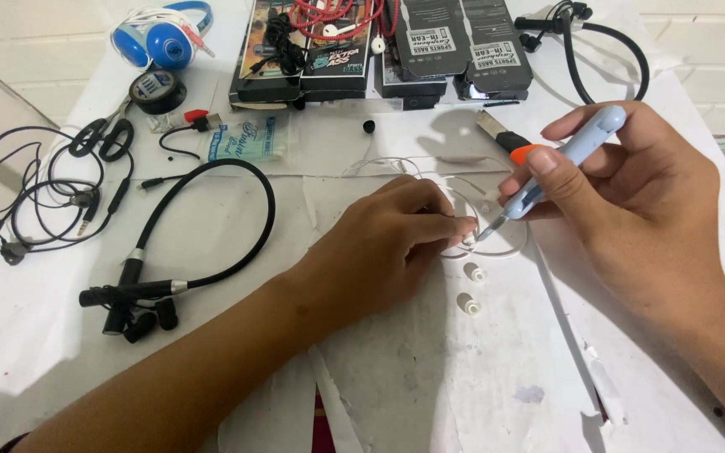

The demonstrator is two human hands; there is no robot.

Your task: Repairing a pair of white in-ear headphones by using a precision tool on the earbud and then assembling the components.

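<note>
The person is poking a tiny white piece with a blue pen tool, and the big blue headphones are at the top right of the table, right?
Not quite. The blue headphones are at the top left of the table, as the head view shows. The rest holds: the right hand holds the blue pen tool, its tip at the tiny white piece pinched by the left hand.

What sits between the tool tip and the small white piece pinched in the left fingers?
Nothing visible. The pen-shaped tool in the right hand has its tip right at the small white piece held by the left hand. Only thin white cable loops around them.
</note>
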